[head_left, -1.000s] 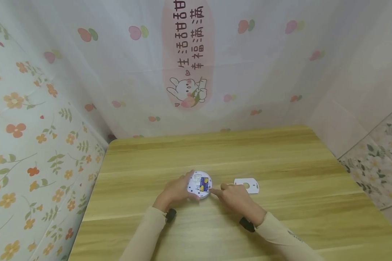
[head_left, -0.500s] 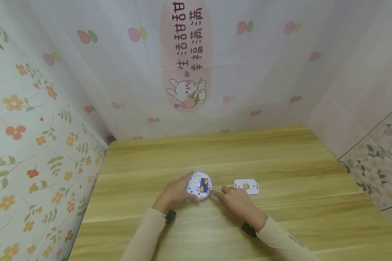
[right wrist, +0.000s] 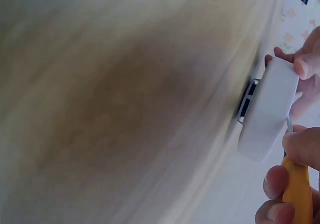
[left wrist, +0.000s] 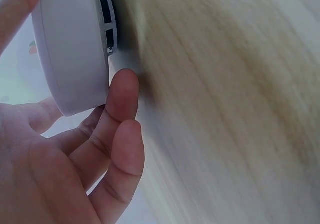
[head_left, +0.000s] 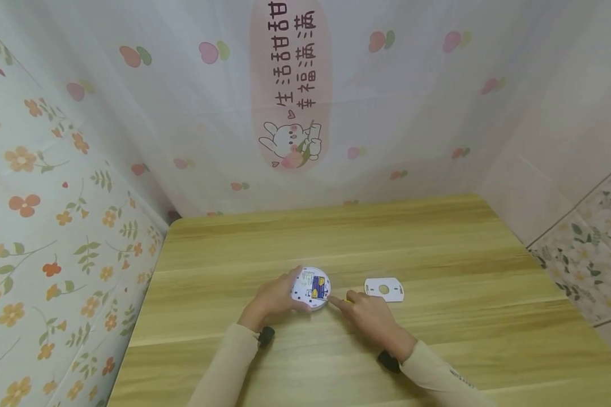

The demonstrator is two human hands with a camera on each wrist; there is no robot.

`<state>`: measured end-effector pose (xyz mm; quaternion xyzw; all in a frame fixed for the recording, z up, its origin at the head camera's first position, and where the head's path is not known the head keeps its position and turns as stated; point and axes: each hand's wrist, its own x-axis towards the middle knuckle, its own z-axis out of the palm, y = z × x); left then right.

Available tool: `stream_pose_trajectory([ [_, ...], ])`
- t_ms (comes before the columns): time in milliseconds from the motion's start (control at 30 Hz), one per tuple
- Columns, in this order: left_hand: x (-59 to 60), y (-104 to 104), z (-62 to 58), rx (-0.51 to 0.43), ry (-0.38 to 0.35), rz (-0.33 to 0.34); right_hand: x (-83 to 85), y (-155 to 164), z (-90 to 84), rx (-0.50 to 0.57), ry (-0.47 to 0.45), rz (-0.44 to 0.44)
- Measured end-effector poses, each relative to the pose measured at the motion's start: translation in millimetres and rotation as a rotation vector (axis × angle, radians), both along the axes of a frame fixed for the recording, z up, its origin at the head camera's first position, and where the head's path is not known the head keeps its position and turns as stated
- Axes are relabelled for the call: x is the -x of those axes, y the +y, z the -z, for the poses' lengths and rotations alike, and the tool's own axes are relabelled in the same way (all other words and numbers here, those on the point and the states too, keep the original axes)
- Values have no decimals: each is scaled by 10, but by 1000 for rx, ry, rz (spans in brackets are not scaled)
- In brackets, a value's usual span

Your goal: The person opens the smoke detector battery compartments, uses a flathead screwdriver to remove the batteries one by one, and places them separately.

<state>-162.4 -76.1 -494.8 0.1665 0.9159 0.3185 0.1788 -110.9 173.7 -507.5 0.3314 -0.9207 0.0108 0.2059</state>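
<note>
A round white device (head_left: 311,288) with a blue and yellow label on top lies on the wooden table (head_left: 438,249). My left hand (head_left: 280,297) grips its left rim; in the left wrist view the fingers (left wrist: 120,103) curl against the device (left wrist: 72,48). From the right, my right hand (head_left: 353,302) holds a thin tool with a yellow handle (right wrist: 296,186). Its metal tip meets the rim of the device (right wrist: 270,108).
A flat white cover plate (head_left: 384,289) with a round hole lies on the table just right of my right hand. Patterned cloth walls stand close at the left, back and right of the table.
My right hand has drawn back a little toward me, with the tool still at the device's right edge. The left hand and the device have stayed put.
</note>
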Motion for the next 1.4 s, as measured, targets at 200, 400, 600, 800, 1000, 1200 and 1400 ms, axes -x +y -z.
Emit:
stream_pose_trajectory([
  [200, -1, -7, 8, -1, 2, 0, -23, -22, 30, 1, -13, 13],
  [400, 2, -10, 21, -17, -2, 3, -23, -51, 16, 23, -42, 15],
  [600, -3, -7, 2, -21, -15, 2, 50, -50, -130, -5, -118, -1],
  [800, -10, -4, -24, -25, -30, -6, 150, -62, -293, -84, -225, 10],
  [1000, -17, -4, -26, -23, -36, -14, 184, -142, -413, -144, -270, 15],
  [1200, -20, -1, -27, -15, -35, -18, 163, -262, -557, -177, -318, 60],
  [1400, -21, 1, -35, -8, -20, -6, 108, -339, -572, -247, -313, 120],
])
